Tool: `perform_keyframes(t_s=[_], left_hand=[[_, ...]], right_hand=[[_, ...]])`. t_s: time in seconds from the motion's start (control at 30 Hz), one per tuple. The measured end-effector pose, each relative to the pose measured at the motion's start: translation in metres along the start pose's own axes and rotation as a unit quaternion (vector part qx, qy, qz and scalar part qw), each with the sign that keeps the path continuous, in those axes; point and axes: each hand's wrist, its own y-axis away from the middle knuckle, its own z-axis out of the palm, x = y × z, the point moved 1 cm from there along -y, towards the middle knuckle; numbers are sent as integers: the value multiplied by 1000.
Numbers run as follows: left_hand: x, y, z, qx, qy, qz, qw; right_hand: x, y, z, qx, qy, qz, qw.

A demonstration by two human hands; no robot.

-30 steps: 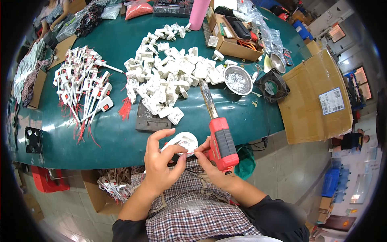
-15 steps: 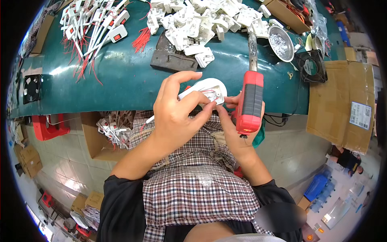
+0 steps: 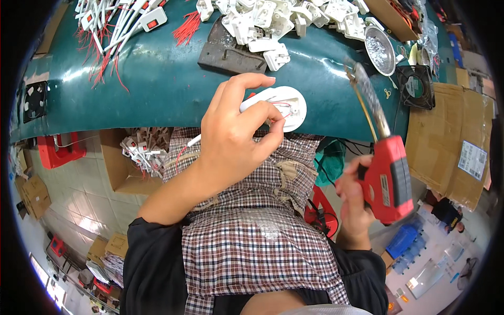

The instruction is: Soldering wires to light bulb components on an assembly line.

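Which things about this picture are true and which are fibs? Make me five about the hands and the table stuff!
1. The right hand holds a red tool. True.
2. The metal bowl has whitish bits in it. True.
3. The left hand is inside the metal bowl. False: it holds a round white piece.
4. The table is bright yellow. False: it is green.
5. The apron has a checked pattern. True.
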Motion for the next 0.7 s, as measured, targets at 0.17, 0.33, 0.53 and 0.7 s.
perform_keyframes(t_s=[0.17, 0.33, 0.53, 0.7], left_hand=[[1, -1, 0, -10, 4, 0, 1000], [1, -3, -2, -23, -2, 3, 1000], [3, -2, -1, -32, 12, -23, 999], [1, -3, -2, -30, 10, -5, 999]], right_hand=[[-5, 28, -36, -52, 52, 10, 997], [6, 39, -58, -93, 209, -20, 973], [-10, 21, -45, -129, 233, -40, 963], [-8, 18, -45, -148, 246, -75, 955]])
